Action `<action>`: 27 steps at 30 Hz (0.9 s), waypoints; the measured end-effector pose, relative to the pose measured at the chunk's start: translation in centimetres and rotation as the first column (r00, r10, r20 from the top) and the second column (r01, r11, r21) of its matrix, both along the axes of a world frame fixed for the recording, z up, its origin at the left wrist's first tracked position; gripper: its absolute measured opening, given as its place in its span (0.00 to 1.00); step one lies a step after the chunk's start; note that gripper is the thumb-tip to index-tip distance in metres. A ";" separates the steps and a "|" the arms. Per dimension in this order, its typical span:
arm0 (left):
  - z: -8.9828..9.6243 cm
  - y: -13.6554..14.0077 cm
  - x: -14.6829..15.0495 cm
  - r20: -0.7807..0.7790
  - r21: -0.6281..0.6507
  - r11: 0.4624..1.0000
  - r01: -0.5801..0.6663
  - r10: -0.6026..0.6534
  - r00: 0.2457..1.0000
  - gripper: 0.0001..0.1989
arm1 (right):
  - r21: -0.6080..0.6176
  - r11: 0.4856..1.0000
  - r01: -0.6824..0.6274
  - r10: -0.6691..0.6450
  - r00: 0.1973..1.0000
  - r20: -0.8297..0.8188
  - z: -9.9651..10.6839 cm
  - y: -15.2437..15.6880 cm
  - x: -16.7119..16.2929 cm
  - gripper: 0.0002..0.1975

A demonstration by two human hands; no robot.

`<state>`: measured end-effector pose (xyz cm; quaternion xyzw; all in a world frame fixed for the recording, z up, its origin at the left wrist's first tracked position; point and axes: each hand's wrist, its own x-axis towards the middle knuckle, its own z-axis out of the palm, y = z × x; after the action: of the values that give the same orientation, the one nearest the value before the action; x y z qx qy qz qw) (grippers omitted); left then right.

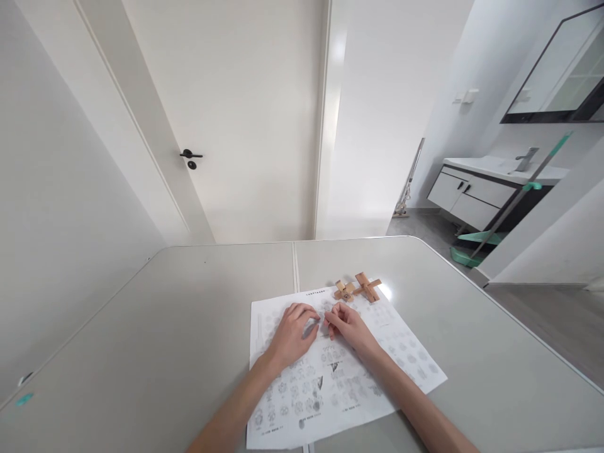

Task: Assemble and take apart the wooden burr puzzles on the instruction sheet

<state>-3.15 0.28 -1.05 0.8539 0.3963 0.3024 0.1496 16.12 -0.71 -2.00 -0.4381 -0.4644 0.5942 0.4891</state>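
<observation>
My left hand (296,333) rests over a large printed sheet (349,402), its fingers curled and the thumb and fingertips close together. Opposite it, my right hand (348,324) is closed in a pinch, its fingertips a short gap from the left ones. Whatever is in either pinch is too small to make out. Just beyond the right hand, at the sheet's far edge, lies a wooden model (368,287) shaped like a small plane, with a smaller wooden piece (344,290) beside it. Rows of faint grey drawings and small print cover the paper.
The grey table (165,352) has a seam down its middle and rounded far corners. Behind it stands a white door (255,113) with a black handle (190,154). To the right are a washbasin cabinet (476,189), a green dustpan (465,257) and a mop (409,182).
</observation>
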 end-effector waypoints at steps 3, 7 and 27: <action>0.0 0.0 0.0 -0.006 -0.004 1.000 0.002 -0.002 1.000 0.10 | -0.002 1.000 -0.005 0.005 1.000 0.004 0.0 0.1 0.0 0.29; 0.1 0.0 0.0 -0.003 -0.005 1.000 0.003 -0.003 1.000 0.10 | -0.008 1.000 -0.009 0.008 1.000 -0.005 -0.2 0.2 0.0 0.28; 0.3 -0.1 -0.1 -0.007 0.010 1.000 0.001 -0.001 1.000 0.09 | -0.009 1.000 -0.020 0.020 1.000 -0.004 0.0 0.0 0.0 0.28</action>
<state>-3.23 0.18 -0.75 0.8558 0.3951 0.3012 0.1441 16.13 -0.67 -1.98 -0.4347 -0.4651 0.6020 0.4820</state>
